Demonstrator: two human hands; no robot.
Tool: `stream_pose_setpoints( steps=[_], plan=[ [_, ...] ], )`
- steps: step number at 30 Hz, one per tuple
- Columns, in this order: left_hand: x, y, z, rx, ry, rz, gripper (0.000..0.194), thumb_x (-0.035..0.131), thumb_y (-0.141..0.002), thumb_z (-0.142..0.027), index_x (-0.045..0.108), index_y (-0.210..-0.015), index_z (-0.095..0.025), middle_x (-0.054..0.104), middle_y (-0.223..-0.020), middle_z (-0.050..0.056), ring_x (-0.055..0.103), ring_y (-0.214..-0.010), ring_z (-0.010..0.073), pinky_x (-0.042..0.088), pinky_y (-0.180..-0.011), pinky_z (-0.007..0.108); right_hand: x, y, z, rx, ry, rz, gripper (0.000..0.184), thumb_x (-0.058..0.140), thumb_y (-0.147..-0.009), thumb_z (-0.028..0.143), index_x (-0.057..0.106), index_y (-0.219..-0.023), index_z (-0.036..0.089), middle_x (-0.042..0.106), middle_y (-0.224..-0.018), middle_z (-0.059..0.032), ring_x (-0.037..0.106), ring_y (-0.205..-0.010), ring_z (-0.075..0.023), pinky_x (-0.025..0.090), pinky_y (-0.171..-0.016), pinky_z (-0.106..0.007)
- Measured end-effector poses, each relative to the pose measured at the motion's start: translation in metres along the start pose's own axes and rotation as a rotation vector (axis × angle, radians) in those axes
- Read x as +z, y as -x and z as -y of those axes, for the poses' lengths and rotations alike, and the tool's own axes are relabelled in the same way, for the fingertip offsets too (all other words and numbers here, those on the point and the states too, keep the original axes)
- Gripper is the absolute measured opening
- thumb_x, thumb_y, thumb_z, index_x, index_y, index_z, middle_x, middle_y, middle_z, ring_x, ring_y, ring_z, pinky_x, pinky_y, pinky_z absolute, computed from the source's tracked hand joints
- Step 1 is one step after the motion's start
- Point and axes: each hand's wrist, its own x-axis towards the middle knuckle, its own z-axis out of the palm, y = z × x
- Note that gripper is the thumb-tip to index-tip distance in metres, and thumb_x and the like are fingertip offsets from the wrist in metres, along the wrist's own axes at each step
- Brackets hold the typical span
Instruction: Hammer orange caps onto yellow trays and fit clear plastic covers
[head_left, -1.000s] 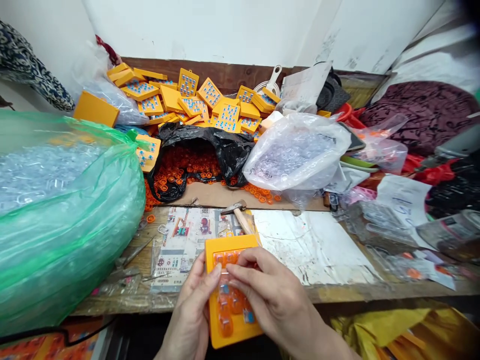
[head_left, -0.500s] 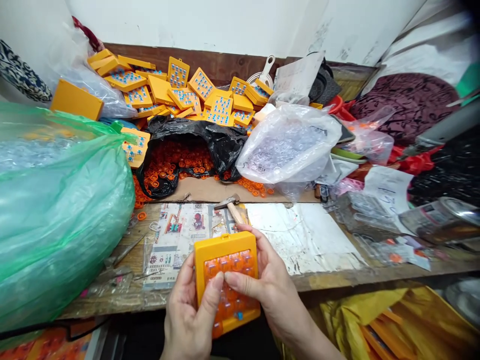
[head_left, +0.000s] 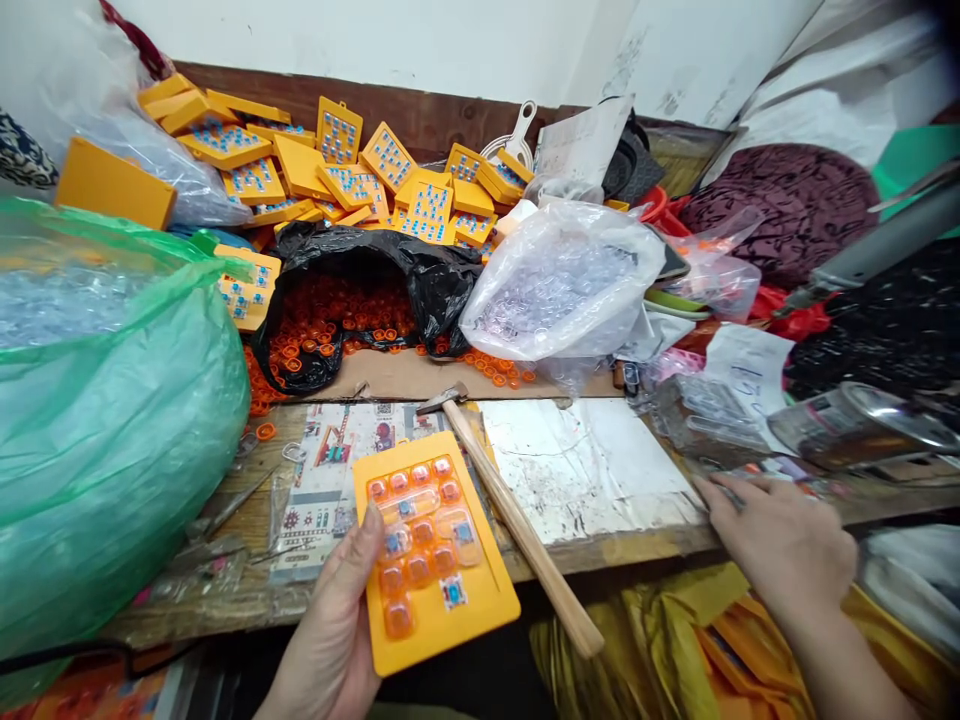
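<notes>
My left hand is closed on the left edge of a yellow keypad, thumb on its front. Orange transparent keycaps sit on its face. One blue and white switch near the bottom shows bare. Over the right part of the table's front edge is my right hand, away from the keypad. Its fingers are curled together beside small clear plastic pieces, and what they hold, if anything, is hidden. A hammer with a wooden handle lies right of the keypad, its handle jutting past the table edge.
Several yellow keypads are heaped at the back. Before them, a black bag spills orange caps. A white bag of clear pieces stands beside it. Left is a big green bag. A tin can lies at right.
My right hand has let go of the keypad and moved right to the table edge. My left hand keeps hold of the keypad, now tilted. The view has shifted right, and more of the hammer handle shows.
</notes>
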Motion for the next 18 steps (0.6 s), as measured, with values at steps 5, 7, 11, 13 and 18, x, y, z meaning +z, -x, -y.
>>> stream_pose_setpoints(
  steps=[5, 7, 11, 13, 18],
  plan=[
    [-0.006, 0.000, -0.002, -0.102, 0.072, 0.209, 0.055, 0.060, -0.089, -0.019, 0.044, -0.141, -0.026, 0.072, -0.115, 0.007, 0.066, -0.110, 0.0236, 0.045, -0.106, 0.039, -0.006, 0.012, 0.026, -0.045, -0.113, -0.115, 0.032, 0.042, -0.086, 0.036, 0.070, -0.089, 0.020, 0.067, -0.094, -0.0188, 0.060, -0.097, -0.0404, 0.043, -0.074, -0.050],
    [-0.002, 0.001, -0.002, -0.093, 0.022, 0.259, 0.066, 0.069, -0.082, -0.018, 0.043, -0.142, -0.025, 0.072, -0.115, 0.008, 0.064, -0.112, 0.0262, 0.043, -0.107, 0.041, -0.019, 0.028, 0.052, -0.116, -0.237, -0.129, 0.037, 0.038, -0.091, 0.036, 0.066, -0.107, 0.017, 0.068, -0.092, -0.0162, 0.063, -0.096, -0.0327, 0.048, -0.078, -0.043],
    [0.012, 0.005, 0.001, -0.024, -0.149, 0.315, 0.089, 0.080, -0.060, -0.002, 0.044, -0.139, -0.021, 0.070, -0.117, 0.011, 0.062, -0.114, 0.0317, 0.045, -0.104, 0.043, -0.050, 0.079, 0.117, -0.488, -0.800, 0.204, 0.024, 0.052, -0.091, 0.036, 0.066, -0.107, 0.027, 0.069, -0.095, -0.0042, 0.067, -0.081, -0.0180, 0.053, -0.068, -0.025],
    [0.017, 0.007, 0.003, 0.013, -0.227, 0.300, 0.089, 0.081, -0.054, 0.001, 0.048, -0.134, -0.019, 0.071, -0.115, 0.012, 0.063, -0.111, 0.0321, 0.048, -0.100, 0.042, -0.060, 0.102, 0.146, -0.531, -1.051, 0.405, 0.015, 0.055, -0.091, 0.030, 0.067, -0.099, 0.027, 0.070, -0.091, -0.0019, 0.068, -0.078, -0.0156, 0.054, -0.066, -0.022],
    [0.018, 0.013, 0.008, 0.138, -0.375, 0.179, 0.067, 0.085, -0.052, -0.006, 0.056, -0.111, -0.015, 0.074, -0.102, 0.012, 0.070, -0.094, 0.0274, 0.055, -0.086, 0.035, -0.057, 0.130, 0.173, -0.443, -1.184, 0.612, 0.011, 0.057, -0.089, 0.031, 0.065, -0.088, 0.023, 0.067, -0.077, -0.0021, 0.065, -0.066, -0.0150, 0.050, -0.054, -0.022]
  ],
)
